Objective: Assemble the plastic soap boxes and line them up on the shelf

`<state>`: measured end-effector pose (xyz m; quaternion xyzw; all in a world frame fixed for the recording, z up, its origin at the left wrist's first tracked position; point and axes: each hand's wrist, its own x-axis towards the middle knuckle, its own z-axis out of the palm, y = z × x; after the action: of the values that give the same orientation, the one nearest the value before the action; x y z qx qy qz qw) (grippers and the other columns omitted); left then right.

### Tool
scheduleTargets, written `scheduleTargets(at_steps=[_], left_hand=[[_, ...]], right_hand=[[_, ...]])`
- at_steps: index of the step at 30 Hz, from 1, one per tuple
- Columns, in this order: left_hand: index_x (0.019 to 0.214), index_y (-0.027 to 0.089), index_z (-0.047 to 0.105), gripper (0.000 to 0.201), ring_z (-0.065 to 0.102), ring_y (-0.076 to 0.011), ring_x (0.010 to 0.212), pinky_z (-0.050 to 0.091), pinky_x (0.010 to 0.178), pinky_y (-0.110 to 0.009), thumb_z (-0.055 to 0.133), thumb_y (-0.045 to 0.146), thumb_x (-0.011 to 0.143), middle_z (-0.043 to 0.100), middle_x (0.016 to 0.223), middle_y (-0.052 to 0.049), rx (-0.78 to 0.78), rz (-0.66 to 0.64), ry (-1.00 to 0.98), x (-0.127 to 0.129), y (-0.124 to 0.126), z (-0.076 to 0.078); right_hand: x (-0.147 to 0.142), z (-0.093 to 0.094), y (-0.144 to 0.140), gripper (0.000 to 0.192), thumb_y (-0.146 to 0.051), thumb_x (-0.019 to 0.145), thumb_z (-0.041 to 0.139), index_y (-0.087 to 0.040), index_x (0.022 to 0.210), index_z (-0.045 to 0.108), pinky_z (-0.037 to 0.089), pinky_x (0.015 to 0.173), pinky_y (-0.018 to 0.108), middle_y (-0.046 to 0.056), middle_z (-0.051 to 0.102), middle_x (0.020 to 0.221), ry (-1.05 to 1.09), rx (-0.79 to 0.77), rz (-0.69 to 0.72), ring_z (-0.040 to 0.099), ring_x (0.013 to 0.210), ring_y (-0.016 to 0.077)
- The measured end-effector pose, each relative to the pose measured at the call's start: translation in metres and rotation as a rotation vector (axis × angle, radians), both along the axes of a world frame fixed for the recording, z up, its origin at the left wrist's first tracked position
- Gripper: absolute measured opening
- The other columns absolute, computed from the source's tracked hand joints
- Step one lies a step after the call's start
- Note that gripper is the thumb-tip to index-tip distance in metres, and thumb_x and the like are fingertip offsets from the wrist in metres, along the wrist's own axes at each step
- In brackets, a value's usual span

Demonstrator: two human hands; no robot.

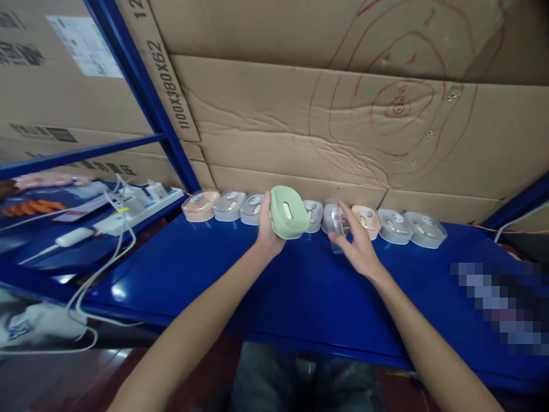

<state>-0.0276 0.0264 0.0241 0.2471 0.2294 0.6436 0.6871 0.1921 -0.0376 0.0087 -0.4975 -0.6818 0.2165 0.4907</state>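
In my left hand is a green plastic box, lifted above the table and tilted so its top with a pale oblong slot faces me. My right hand grips a clear plastic cover between thumb and fingers, a little to the right of the green box and apart from it. Behind both hands runs a row of similar lidded boxes: a peach one at the left end, a peach one beside my right fingers, and several grey ones, such as the grey box.
The boxes stand on a blue table against a cardboard wall with red rings drawn on it. At left lie a white power strip and cables hanging over the edge. A pixelated patch covers the right side.
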Motion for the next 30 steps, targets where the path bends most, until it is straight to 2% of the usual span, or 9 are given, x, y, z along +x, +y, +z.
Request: scheduleTargets(at_steps=[2, 5, 9, 13, 17, 20, 24, 27, 30], left_hand=[[0.109, 0.020, 0.079, 0.051, 0.077, -0.0298, 0.106, 0.062, 0.102, -0.043, 0.057, 0.066, 0.106, 0.081, 0.107, -0.009, 0.041, 0.111, -0.054, -0.010, 0.010, 0.000], [0.110, 0.020, 0.078, 0.047, 0.077, -0.0265, 0.103, 0.061, 0.104, -0.039, 0.062, 0.064, 0.104, 0.080, 0.102, -0.007, 0.055, 0.225, -0.121, -0.024, 0.024, -0.001], [0.108, 0.020, 0.078, 0.048, 0.076, -0.0235, 0.095, 0.061, 0.105, -0.039, 0.059, 0.063, 0.106, 0.081, 0.098, -0.005, 0.030, 0.228, -0.124, -0.029, 0.029, -0.001], [0.106, 0.020, 0.078, 0.045, 0.078, -0.0238, 0.092, 0.063, 0.101, -0.039, 0.058, 0.060, 0.108, 0.082, 0.098, -0.005, 0.012, 0.193, -0.103, -0.021, 0.023, -0.003], [0.110, 0.020, 0.078, 0.043, 0.079, -0.0257, 0.099, 0.064, 0.098, -0.038, 0.063, 0.060, 0.105, 0.083, 0.102, -0.005, 0.052, 0.086, -0.014, -0.011, 0.014, -0.004], [0.114, 0.020, 0.078, 0.041, 0.079, -0.0300, 0.110, 0.063, 0.099, -0.040, 0.073, 0.059, 0.100, 0.084, 0.104, -0.006, 0.063, -0.009, 0.084, -0.005, 0.004, -0.005], [0.123, 0.021, 0.076, 0.048, 0.077, -0.0349, 0.120, 0.062, 0.101, -0.043, 0.085, 0.056, 0.091, 0.084, 0.111, -0.010, 0.166, -0.217, 0.235, 0.005, -0.012, -0.008], [0.126, 0.023, 0.075, 0.056, 0.075, -0.0356, 0.123, 0.061, 0.100, -0.042, 0.094, 0.053, 0.084, 0.082, 0.119, -0.012, 0.257, -0.269, 0.309, 0.010, -0.021, -0.011], [0.128, 0.023, 0.073, 0.063, 0.074, -0.0367, 0.124, 0.061, 0.101, -0.043, 0.096, 0.057, 0.080, 0.079, 0.126, -0.014, 0.303, -0.265, 0.359, 0.010, -0.024, -0.012]], right_hand=[[0.006, 0.004, -0.004, 0.084, -0.044, 0.089, 0.072, -0.027, 0.167, 0.046, 0.043, 0.120, 0.064, 0.015, 0.065, 0.147, -0.382, 0.050, 0.020, 0.057, 0.137, 0.0404], [0.009, 0.007, -0.010, 0.082, -0.034, 0.088, 0.071, -0.020, 0.166, 0.049, 0.044, 0.118, 0.062, 0.018, 0.066, 0.140, -0.713, 0.008, 0.077, 0.057, 0.133, 0.0405], [0.004, 0.002, -0.013, 0.082, -0.029, 0.082, 0.074, -0.019, 0.162, 0.055, 0.042, 0.119, 0.062, 0.020, 0.064, 0.146, -0.889, -0.028, 0.127, 0.053, 0.136, 0.0423], [-0.001, -0.004, -0.013, 0.082, -0.020, 0.080, 0.070, -0.014, 0.161, 0.056, 0.042, 0.119, 0.062, 0.023, 0.059, 0.153, -0.940, -0.003, 0.123, 0.048, 0.141, 0.0444], [-0.003, -0.005, -0.012, 0.069, -0.020, 0.089, 0.064, -0.017, 0.157, 0.059, 0.040, 0.123, 0.067, 0.021, 0.060, 0.153, -0.775, 0.076, 0.100, 0.047, 0.147, 0.0451], [-0.009, -0.004, -0.012, 0.060, -0.038, 0.104, 0.061, -0.028, 0.162, 0.052, 0.041, 0.124, 0.068, 0.016, 0.059, 0.158, -0.390, 0.087, 0.126, 0.054, 0.146, 0.0400], [-0.021, -0.005, -0.014, 0.079, -0.060, 0.098, 0.074, -0.034, 0.166, 0.043, 0.054, 0.114, 0.062, 0.013, 0.059, 0.159, 0.089, -0.061, 0.172, 0.066, 0.131, 0.0341], [-0.027, -0.007, -0.015, 0.087, -0.061, 0.090, 0.083, -0.031, 0.163, 0.046, 0.059, 0.106, 0.059, 0.014, 0.067, 0.149, 0.192, -0.108, 0.168, 0.070, 0.124, 0.0339], [-0.028, -0.007, -0.016, 0.083, -0.055, 0.088, 0.085, -0.030, 0.159, 0.050, 0.060, 0.102, 0.058, 0.014, 0.071, 0.142, 0.184, -0.087, 0.138, 0.070, 0.120, 0.0343]])
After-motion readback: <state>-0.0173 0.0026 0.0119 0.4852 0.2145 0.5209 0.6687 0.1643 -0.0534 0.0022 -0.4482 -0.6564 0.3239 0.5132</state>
